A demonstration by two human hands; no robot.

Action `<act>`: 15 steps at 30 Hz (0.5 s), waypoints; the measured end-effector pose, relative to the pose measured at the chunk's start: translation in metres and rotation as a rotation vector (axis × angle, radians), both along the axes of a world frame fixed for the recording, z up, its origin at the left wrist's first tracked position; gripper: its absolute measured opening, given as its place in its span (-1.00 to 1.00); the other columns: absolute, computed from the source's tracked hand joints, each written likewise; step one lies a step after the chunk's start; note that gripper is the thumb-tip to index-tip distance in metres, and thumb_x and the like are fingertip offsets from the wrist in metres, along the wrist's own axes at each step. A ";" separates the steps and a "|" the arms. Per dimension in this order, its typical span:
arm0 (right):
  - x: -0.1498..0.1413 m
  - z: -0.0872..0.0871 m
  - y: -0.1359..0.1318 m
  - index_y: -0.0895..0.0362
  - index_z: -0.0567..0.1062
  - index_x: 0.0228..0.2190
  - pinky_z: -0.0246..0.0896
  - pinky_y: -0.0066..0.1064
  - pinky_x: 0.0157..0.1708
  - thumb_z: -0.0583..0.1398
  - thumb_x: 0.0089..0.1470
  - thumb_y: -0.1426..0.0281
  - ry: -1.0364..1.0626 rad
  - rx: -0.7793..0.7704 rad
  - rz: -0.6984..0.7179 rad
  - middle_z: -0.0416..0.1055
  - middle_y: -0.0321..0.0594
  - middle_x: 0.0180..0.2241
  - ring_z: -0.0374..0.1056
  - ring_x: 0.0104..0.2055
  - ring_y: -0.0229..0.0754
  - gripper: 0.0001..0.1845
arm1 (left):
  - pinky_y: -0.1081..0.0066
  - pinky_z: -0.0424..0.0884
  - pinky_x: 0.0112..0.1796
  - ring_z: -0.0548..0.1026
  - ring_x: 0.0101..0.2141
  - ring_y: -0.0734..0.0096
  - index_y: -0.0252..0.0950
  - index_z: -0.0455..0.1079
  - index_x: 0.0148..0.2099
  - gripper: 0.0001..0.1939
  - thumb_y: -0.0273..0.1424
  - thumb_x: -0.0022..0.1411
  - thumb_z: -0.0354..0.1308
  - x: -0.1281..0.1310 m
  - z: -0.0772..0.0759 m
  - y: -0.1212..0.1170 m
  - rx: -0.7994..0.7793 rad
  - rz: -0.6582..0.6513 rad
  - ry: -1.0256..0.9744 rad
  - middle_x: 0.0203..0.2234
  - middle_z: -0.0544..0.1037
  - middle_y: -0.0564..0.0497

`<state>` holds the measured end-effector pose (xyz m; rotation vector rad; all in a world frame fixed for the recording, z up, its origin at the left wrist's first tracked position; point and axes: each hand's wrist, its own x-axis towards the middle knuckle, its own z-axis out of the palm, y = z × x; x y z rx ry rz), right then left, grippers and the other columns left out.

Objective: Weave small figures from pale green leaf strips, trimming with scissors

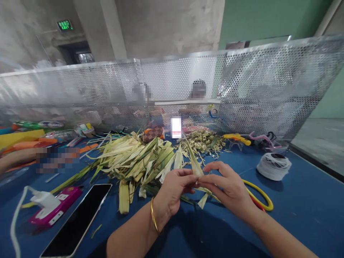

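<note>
Between my two hands is a pale green corn husk [195, 163], its narrow tip pointing up and away from me. My left hand [177, 186], with a gold bangle at the wrist, pinches the lower end of the husk between thumb and fingers. From the other side, the fingertips of my right hand [227, 182] close on the same end. Just beyond my left hand lies a large heap of loose husks [134, 156]. A smaller pile of knotted or curled husk pieces [202, 141] sits behind the held husk.
A phone [77, 218] and a magenta power strip [57, 208] with a plug lie at left. At right are a white twine roll [274, 166], a yellow ring-like tube [264, 195] and a yellow-handled tool [238, 138]. A perforated metal screen [172, 79] crosses the back; another person's arm [18, 159] reaches in from the left.
</note>
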<state>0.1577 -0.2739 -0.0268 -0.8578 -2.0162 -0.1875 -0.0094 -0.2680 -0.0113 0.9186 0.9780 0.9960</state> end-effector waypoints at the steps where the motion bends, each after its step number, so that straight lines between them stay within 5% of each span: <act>1: -0.001 0.000 0.000 0.02 0.57 -0.40 0.26 -0.32 -0.33 0.12 0.18 0.33 0.007 -0.003 0.006 0.40 -0.17 -0.30 0.34 -0.26 -0.16 -0.77 | 0.56 0.22 -0.53 0.38 -0.57 0.56 -0.40 0.44 -0.48 -0.76 -0.38 -0.24 0.36 0.000 0.000 0.000 0.003 0.009 0.003 -0.63 0.45 0.03; 10: -0.005 -0.004 0.000 0.07 0.52 -0.44 0.29 -0.31 -0.31 0.13 0.16 0.38 0.083 -0.028 -0.032 0.40 -0.18 -0.35 0.37 -0.31 -0.16 -0.80 | 0.52 0.28 -0.54 0.35 -0.64 0.56 -0.39 0.46 -0.44 -0.73 -0.32 -0.21 0.36 0.004 0.001 -0.003 0.064 0.107 0.025 -0.69 0.41 0.07; 15: -0.001 -0.008 0.004 0.02 0.51 -0.27 0.36 -0.29 -0.22 0.12 0.16 0.41 0.092 -0.124 0.095 0.44 -0.15 -0.23 0.40 -0.17 -0.13 -0.84 | 0.51 0.31 -0.54 0.34 -0.63 0.56 -0.36 0.43 -0.43 -0.76 -0.35 -0.19 0.35 0.002 0.002 -0.001 -0.013 0.112 -0.041 -0.67 0.40 0.09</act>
